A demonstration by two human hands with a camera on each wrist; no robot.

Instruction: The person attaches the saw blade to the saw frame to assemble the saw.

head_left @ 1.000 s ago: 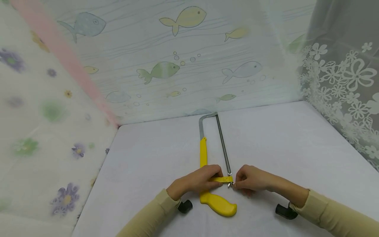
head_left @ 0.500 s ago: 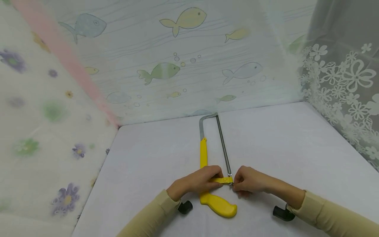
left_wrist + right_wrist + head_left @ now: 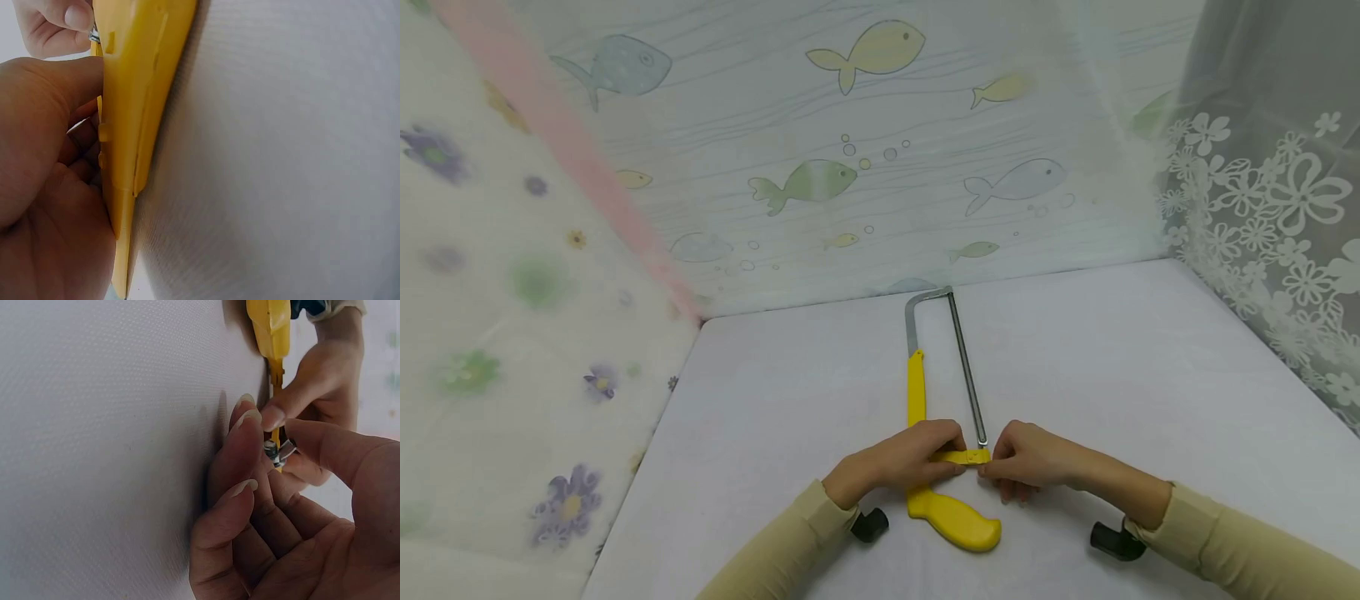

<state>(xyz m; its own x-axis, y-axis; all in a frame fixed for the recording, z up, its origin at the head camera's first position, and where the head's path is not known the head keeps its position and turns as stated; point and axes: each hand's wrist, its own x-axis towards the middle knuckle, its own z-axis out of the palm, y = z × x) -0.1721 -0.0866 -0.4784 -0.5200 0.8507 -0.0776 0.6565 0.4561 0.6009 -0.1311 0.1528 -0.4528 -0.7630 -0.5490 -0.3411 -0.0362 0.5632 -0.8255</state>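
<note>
A hacksaw (image 3: pixel 916 387) with a yellow frame and handle lies on the white table, its grey bow pointing away and its dark, narrow blade (image 3: pixel 966 367) on the right. My left hand (image 3: pixel 898 454) grips the yellow crosspiece at the blade's near end, thumb on the near side. From the right, my right hand (image 3: pixel 1037 457) pinches the small metal wing nut (image 3: pixel 286 450) at the end of that crosspiece. In the head view the thumb and fingertips mostly cover the nut. The left wrist view shows the yellow frame (image 3: pixel 128 112) against the left palm.
The white tabletop (image 3: pixel 1120 358) meets a fish-print curtain (image 3: pixel 880 125) at the back. A flower-print curtain (image 3: pixel 512 333) hangs at the left, and a grey lace curtain (image 3: pixel 1262 192) at the right. Black wrist mounts (image 3: pixel 1117 541) sit beneath both sleeves.
My right hand has moved slightly left, its thumb sweeping over the wing nut, which has turned and is now mostly covered. My left hand and the hacksaw stay in place.
</note>
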